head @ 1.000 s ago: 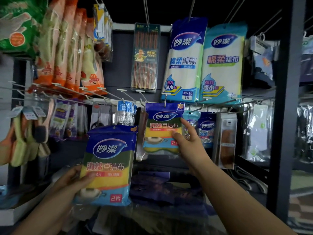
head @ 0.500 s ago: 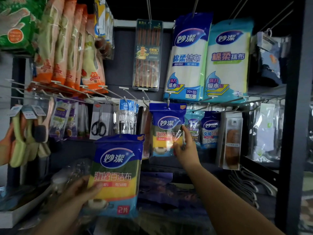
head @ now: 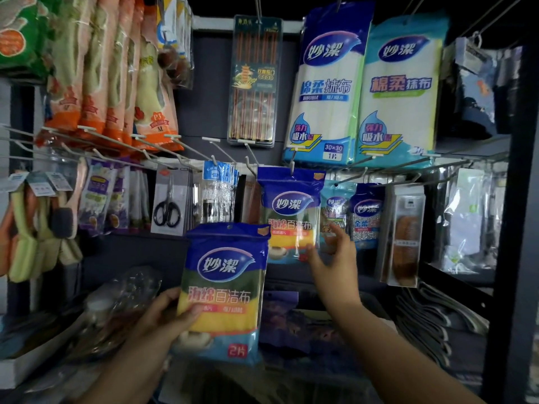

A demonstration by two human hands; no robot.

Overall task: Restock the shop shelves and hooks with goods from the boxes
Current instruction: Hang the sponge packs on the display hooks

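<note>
Left fingers (head: 186, 312) curled round held sponge pack (head: 224, 290); right fingers (head: 339, 237) spread beside hung sponge pack (head: 290, 214).

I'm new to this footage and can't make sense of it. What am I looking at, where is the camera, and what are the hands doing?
There is no machine here: the picture comes from a wide-angle camera worn on a person's head, looking forward and down at their own two hands in front of a shop display of hooks.

The left hand grips a blue and yellow sponge pack, held up below the hooks and not yet hung. A matching sponge pack on the hook already hangs from a wire peg. The right hand, fingers spread, is at that hanging pack's lower right edge; the blur hides whether it touches.

Around them hang scissors, a chopsticks pack, two large cleaning cloth packs and orange glove packs.
</note>
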